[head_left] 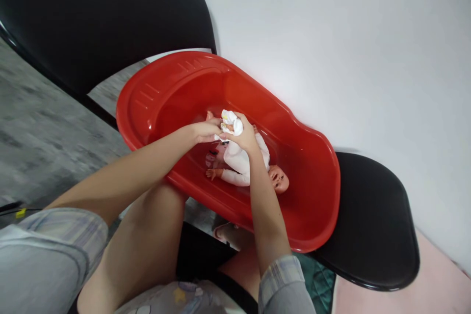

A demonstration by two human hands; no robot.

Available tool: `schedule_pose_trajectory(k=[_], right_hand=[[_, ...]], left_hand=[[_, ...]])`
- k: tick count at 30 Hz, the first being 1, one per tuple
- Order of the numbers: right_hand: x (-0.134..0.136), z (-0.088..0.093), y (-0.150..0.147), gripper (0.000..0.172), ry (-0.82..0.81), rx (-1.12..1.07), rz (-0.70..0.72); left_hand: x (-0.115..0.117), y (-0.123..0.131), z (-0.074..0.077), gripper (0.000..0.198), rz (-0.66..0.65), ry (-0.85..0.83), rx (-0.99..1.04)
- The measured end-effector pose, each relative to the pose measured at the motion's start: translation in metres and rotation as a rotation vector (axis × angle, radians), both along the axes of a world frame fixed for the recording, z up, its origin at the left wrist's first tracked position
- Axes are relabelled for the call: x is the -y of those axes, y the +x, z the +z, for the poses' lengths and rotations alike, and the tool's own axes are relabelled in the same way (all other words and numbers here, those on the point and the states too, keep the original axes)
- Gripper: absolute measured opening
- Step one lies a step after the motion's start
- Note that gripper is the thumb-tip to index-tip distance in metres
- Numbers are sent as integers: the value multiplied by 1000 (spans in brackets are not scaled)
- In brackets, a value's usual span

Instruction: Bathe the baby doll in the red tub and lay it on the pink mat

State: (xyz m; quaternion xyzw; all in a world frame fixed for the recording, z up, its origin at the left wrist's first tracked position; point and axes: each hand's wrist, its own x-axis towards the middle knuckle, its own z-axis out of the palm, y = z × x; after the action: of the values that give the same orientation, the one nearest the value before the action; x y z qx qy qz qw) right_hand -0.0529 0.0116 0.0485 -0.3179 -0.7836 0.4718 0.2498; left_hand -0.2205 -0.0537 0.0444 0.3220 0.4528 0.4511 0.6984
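Note:
A baby doll (237, 164) in a white garment lies on its back in a red baby bathtub (316, 157), its head toward the lower right. Above the doll's lower body, my right hand (246, 132) is closed around a bunched white cloth (231, 120) with small yellow marks. My left hand (208, 130) meets it from the left, fingers closed at the cloth's edge and partly hidden. One bare doll foot (209, 115) shows beyond my left hand. Below the hands lies a pink patterned piece (211, 159), beside the doll's small hand (213, 173).
The tub spans two black chairs, one with a backrest (110, 14) at the upper left and a seat (371, 221) at the right. A white wall (349, 49) runs behind. My legs (143, 230) are against the near side, above grey flooring (33, 127).

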Motion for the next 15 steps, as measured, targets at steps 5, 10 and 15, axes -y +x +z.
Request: schedule_pose_trajectory(k=[5, 10, 15], right_hand=[[9, 6, 0, 70, 28, -74, -107], [7, 3, 2, 51, -19, -144, -264], [9, 3, 0, 42, -20, -212, -366]], left_hand=[[-2, -12, -2, 49, -93, 28, 112], [-3, -17, -24, 67, -235, -20, 54], [1, 2, -36, 59, -301, 7, -106]])
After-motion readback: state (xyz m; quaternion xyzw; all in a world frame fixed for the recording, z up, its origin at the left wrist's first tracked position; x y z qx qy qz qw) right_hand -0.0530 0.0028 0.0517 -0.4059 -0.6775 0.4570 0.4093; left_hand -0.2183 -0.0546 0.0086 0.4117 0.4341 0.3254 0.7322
